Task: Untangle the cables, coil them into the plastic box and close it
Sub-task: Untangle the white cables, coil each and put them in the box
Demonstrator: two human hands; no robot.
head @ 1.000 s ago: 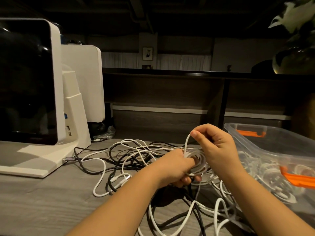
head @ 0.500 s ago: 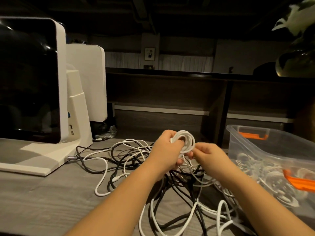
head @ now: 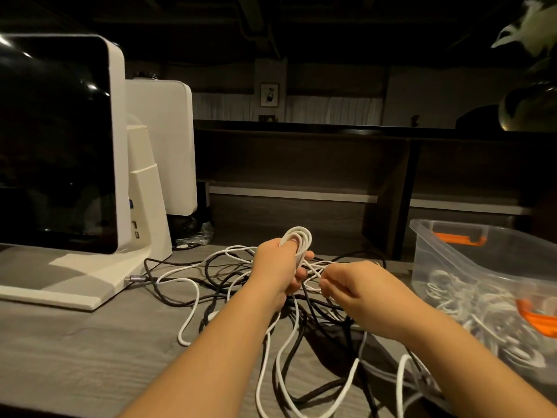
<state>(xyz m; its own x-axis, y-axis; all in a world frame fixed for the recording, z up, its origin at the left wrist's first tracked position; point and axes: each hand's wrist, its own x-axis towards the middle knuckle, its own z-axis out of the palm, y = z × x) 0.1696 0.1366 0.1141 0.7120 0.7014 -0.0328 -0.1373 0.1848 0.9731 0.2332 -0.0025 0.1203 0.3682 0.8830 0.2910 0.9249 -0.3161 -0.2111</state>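
Coiling one white cable out of a tangle on a grey surface [head: 75,351], beside a plastic box.

A white monitor [head: 60,146] stands far left; the clear plastic box [head: 446,254], open, with coiled white cables inside, sits at right. Between them sprawl the tangled cables [head: 211,285], black and white. My left hand [head: 280,267] grips the white coil [head: 297,241], now raised higher than a second ago. My right hand [head: 358,288] has dropped from the coil and pinches a loose strand, fingers curled: I judge another loop comes next.
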